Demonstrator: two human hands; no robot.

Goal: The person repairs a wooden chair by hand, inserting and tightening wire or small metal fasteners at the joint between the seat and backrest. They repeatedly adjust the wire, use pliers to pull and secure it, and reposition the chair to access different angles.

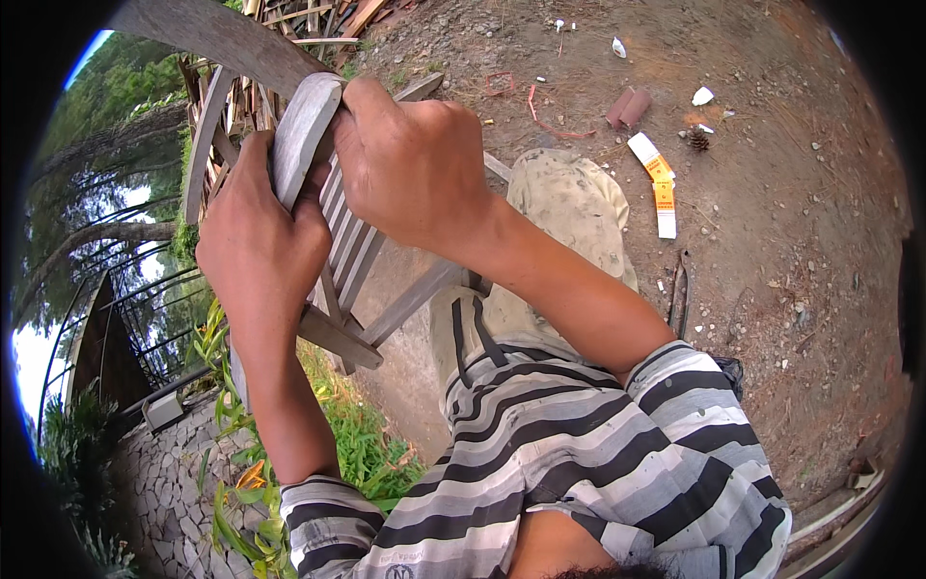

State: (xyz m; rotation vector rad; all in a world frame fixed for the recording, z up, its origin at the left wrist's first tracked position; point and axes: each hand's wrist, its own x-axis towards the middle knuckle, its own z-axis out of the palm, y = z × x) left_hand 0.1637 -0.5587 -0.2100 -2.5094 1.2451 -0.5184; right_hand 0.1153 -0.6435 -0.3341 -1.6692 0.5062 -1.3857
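left hand [265, 217]: gripping lower left edge of grey wooden piece [301, 145] | piece: between both hands, near slatted wooden frame [415, 301] | right hand [415, 169]: closed on piece's right edge (anything inside the fist is hidden) | progress: seemingly mid-handling; wood looks bare, finished share and remainder unclear

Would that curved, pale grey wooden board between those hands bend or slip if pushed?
The curved, pale grey wooden board would probably stay stiff, since its edge looks thick. Its dull, weathered-looking surface suggests decent grip rather than slipperiness. Being solid-looking wood, it may feel fairly hefty.
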